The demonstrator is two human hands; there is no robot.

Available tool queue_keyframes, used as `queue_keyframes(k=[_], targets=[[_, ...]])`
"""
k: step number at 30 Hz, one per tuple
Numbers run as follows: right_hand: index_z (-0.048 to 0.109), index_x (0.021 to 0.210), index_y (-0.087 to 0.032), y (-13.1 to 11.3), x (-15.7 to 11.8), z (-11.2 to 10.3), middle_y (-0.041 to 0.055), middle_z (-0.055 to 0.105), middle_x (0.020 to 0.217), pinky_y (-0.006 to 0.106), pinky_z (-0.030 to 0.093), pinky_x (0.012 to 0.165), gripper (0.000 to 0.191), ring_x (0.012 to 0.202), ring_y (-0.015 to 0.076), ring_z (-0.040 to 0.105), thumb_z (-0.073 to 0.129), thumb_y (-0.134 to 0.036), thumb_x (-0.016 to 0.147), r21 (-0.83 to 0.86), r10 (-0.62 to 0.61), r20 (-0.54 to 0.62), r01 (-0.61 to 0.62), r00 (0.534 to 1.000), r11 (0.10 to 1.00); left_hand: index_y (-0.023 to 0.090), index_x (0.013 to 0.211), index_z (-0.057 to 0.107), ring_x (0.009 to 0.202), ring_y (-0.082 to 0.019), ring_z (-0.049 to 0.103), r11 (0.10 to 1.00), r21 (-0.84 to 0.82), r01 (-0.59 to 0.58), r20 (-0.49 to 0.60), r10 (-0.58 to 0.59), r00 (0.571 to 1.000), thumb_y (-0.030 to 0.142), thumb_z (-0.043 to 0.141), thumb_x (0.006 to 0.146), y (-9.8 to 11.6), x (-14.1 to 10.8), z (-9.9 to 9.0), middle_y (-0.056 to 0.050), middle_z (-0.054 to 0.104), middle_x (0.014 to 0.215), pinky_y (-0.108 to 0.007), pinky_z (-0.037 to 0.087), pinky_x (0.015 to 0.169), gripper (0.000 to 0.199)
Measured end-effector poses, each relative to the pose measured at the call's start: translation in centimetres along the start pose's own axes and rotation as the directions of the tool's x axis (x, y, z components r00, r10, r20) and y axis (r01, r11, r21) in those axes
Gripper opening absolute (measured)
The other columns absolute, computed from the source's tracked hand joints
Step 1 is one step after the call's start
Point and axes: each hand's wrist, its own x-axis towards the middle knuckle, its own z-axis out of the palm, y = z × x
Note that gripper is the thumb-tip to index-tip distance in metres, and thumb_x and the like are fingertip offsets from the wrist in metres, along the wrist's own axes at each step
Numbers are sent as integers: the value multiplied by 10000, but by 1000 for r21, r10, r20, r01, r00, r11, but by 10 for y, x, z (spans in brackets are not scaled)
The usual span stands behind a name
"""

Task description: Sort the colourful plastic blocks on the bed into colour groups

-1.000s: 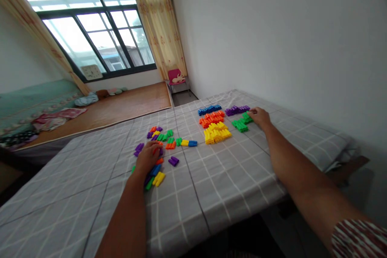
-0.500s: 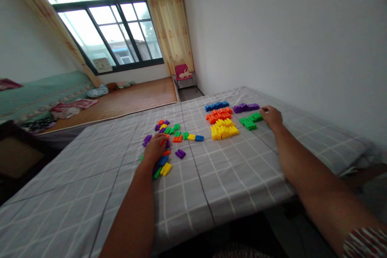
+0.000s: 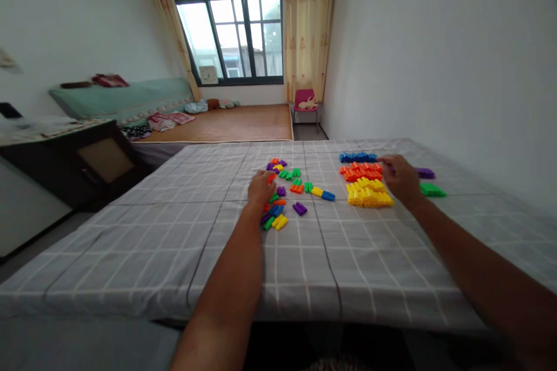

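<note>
My left hand (image 3: pixel 260 188) is over the mixed pile of coloured plastic pieces, its fingers bent at an orange piece (image 3: pixel 272 178); its grip is partly hidden. My right hand (image 3: pixel 399 177) is at the right end of the blue row (image 3: pixel 357 157), fingers drawn together, and what they hold is too small to make out. Below the blue row lie an orange group (image 3: pixel 362 171) and a yellow group (image 3: pixel 369 192). Purple pieces (image 3: pixel 425 173) and green pieces (image 3: pixel 432 189) show right of my right hand, partly covered by it.
A grey checked cloth (image 3: pixel 174 243) covers the table. A purple piece (image 3: pixel 300 208) and a joined green, yellow and blue strip (image 3: pixel 319 192) lie between the hands. Beyond are a bed (image 3: pixel 235 122), a pink chair (image 3: pixel 304 98) and, at left, a dark cabinet (image 3: pixel 65 156).
The view has turned left and levelled. My right hand has moved left from the green pieces to the blue row's end. My left hand remains at the mixed pile.
</note>
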Motion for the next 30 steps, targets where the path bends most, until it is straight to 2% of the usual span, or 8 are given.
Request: queue_keyframes(k=[2,5,7,10,15,19,24,30], targets=[[641,1085,-220,-44,8,29,87,663,1077,412,465,931,292,1023,243,602,451,-229,863,116,-198,192,178,961,977,217,1090,692,1040,-224,591,1000,-13,-27,18,27,999,196,534,815,1,0,2,-86,647,1123,-320,472,900,318],[657,1074,-219,-94,20,78,77,676,1110,419,460,948,266,1057,239,585,519,-194,849,230,-420,393,355,818,906,225,1035,710,1033,-212,587,999,-17,-42,40,43,998,192,525,818,2,-1,3,-76,668,1091,-315,460,904,287],[660,1090,-210,-115,30,111,80,675,1141,420,462,944,297,1070,241,577,551,-137,824,223,-422,469,359,776,906,214,1032,712,1015,-203,593,999,-30,-32,40,33,999,188,516,822,2,-1,2,-82,672,1085,-308,460,890,288],[659,1134,-215,-134,46,154,72,673,1176,392,470,928,402,1058,231,587,549,-37,791,155,-330,529,293,782,943,186,1049,711,1019,-211,599,998,-60,-4,50,7,999,177,498,828,0,-2,0,-101,674,1092,-316,464,885,307],[694,1105,-239,-151,63,192,58,699,1121,335,467,907,372,1061,232,600,602,-71,786,163,-367,637,347,677,924,221,1085,705,1040,-197,604,998,-39,43,100,-39,994,177,490,836,-1,-1,-2,-78,675,1113,-294,460,905,332],[682,1084,-181,-150,68,190,85,713,1034,332,484,868,259,981,220,639,602,-200,839,306,-288,612,115,736,945,234,1089,703,1033,-185,611,998,-15,55,108,-53,993,182,475,844,-1,1,-1,-59,679,1111,-281,462,909,339],[614,1097,-154,-128,56,155,66,713,898,294,529,691,291,795,170,658,597,-218,813,579,-196,676,-348,710,737,226,1090,702,1022,-192,623,999,-6,46,107,-45,993,186,473,845,-1,2,-1,-60,684,1129,-285,478,887,338],[635,1013,-174,-63,44,78,61,692,929,293,525,697,330,801,160,631,669,-342,731,616,47,482,-376,875,692,210,1118,692,1032,-214,631,999,44,0,137,-6,990,203,477,841,-3,4,1,-74,682,1148,-304,486,888,351]])
